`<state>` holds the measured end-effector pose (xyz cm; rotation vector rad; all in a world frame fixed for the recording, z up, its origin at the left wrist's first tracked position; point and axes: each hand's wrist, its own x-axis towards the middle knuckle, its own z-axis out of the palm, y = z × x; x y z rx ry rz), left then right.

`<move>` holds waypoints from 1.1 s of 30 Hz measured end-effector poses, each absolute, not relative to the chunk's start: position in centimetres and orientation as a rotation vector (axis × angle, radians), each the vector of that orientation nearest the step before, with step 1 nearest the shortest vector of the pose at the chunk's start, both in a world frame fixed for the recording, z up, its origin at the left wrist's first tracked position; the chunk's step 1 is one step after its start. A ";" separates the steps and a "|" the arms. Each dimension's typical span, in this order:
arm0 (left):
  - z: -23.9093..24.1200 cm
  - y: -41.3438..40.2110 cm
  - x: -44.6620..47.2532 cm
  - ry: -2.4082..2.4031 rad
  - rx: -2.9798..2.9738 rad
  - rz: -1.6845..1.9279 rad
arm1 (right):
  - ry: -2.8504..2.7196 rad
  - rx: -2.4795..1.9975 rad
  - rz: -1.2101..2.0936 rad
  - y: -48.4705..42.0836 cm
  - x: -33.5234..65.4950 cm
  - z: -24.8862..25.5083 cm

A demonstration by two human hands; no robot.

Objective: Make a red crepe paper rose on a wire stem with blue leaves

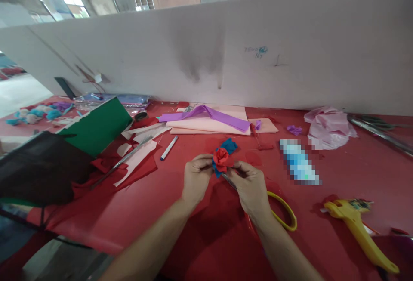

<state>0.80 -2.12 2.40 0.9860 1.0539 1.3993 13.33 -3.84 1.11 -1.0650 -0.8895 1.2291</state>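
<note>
Between my two hands, above the middle of the red table, is a red paper flower (221, 159) with blue paper (229, 146) behind and below it. My left hand (198, 177) pinches the flower's left side, fingers closed. From the right, my right hand (250, 185) grips the flower's red edge between thumb and fingers. Beneath my right hand and wrist lie scissors with a yellow handle (292, 216); their blade (229, 181) shows between the hands, and the rest is hidden.
A yellow glue gun (355, 220) lies at the right. Purple paper (206, 115) rests on peach sheets (209, 129) at the back. To the left are a marker (169, 148), paper scraps (138, 160) and a green board (100, 126). A white partition (145, 57) stands behind.
</note>
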 end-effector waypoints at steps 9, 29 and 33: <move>1.4 -1.0 1.6 0.768 0.689 1.304 | -0.690 -0.928 1.316 -3.6 13.0 1.7; 0.2 -0.4 1.3 0.659 0.514 1.259 | -0.788 -0.936 1.395 -4.1 13.2 2.3; 0.0 -0.4 1.1 0.650 0.493 1.210 | -0.734 -0.945 1.331 -4.0 13.4 2.4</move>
